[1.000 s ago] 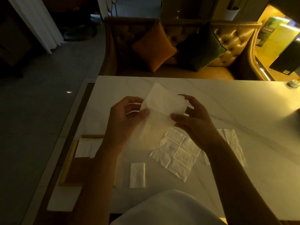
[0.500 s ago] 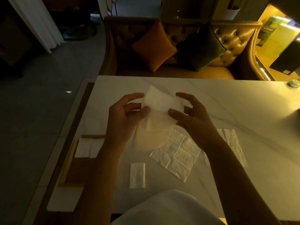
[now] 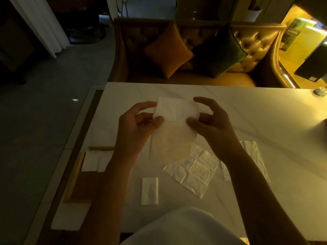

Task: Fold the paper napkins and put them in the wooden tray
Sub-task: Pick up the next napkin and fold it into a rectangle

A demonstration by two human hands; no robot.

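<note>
left hand (image 3: 136,124): pinching the napkin (image 3: 175,112).
right hand (image 3: 212,124): pinching it too.
fold: i'm aligning edges before creasing.

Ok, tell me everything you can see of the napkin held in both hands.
The napkin is thin white paper, held up above the table. Its upper band looks brighter and opaque, ending at a straight horizontal edge, as if doubled over; the lower part is dimmer, half see-through, and hangs down with a curved bottom edge. The left hand and right hand pinch it at either side, thumbs on the near face at that edge. Nothing else visibly touches it.
</note>
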